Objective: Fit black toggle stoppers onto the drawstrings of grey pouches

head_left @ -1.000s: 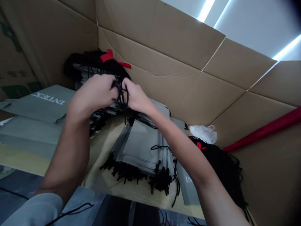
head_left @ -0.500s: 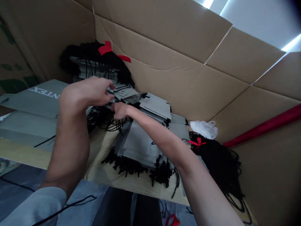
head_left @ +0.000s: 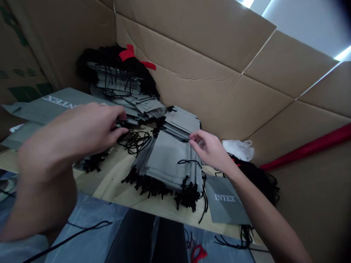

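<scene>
My left hand (head_left: 93, 122) hovers over the grey drawstring bags on the left, its thumb apart from the curled fingers; I see nothing clearly held between them. Just right of its fingertips lies a tangle of black cords (head_left: 137, 141). At the right edge of the middle stack of grey bags (head_left: 168, 155) is my right hand (head_left: 210, 148), thumb and fingers slightly apart with nothing visible in them. A black cord loop lies across that stack, and black cord ends bunch along its front. Under my right forearm rests a grey bag marked INTEX (head_left: 225, 199).
Larger grey INTEX bags (head_left: 59, 100) lie at the left. A tied bundle with a red band (head_left: 127, 53) stands in the back corner. Cardboard walls (head_left: 186, 54) enclose the table. A white plastic bag (head_left: 238, 149) and black cord bundle (head_left: 256, 179) sit right.
My right hand has moved right, from beside my left hand to the middle stack's edge, and its fingers have loosened. My left hand has drawn back lower and to the left.
</scene>
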A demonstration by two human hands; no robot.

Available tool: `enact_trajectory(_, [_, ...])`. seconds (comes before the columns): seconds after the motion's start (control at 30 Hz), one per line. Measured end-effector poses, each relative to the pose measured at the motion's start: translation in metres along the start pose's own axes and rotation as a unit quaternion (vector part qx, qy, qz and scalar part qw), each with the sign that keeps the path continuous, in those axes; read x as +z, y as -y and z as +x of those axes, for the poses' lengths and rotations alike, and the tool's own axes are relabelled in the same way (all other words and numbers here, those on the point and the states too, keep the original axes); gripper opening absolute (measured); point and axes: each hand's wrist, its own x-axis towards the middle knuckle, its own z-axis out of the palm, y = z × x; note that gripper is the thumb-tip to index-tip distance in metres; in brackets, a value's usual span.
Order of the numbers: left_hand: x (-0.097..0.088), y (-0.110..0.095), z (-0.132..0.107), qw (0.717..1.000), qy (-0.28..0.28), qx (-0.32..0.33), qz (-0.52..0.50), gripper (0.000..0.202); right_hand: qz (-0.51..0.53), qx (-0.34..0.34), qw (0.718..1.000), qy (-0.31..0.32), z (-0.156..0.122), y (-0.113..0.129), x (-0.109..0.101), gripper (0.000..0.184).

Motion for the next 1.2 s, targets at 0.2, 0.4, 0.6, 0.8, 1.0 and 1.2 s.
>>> enact_trajectory(0.2, [0.064,0.048,-0.012,0.994,-0.042,-0.036,0.099,0.046,0.000,0.084,0.996,-0.021,-0.086,-0.037,-0.018,0.022])
enact_trajectory(0.4, [0.109,0.081,0.007,0.997,-0.047,-0.050,0.046,0.036,0.002,0.142,0.988,-0.054,-0.120,-0.054,-0.029,0.032])
enact_trajectory(0.6, [0.113,0.081,0.016,0.998,-0.024,-0.038,0.036,0.040,0.027,0.153,0.988,0.028,-0.124,-0.053,-0.020,0.035])
enact_trajectory(0.8, [0.121,0.059,0.023,0.993,0.048,0.065,-0.084,0.053,0.071,0.129,0.985,0.089,-0.115,-0.071,0.010,0.040])
enact_trajectory(1.0, [0.122,0.056,0.003,0.989,0.010,0.094,-0.117,0.060,0.088,0.123,0.986,0.071,-0.098,-0.084,0.034,0.026])
enact_trajectory(1.2, [0.139,0.056,-0.048,0.987,-0.060,0.080,-0.128,0.042,0.097,0.120,0.987,0.043,-0.098,-0.081,0.030,0.021])
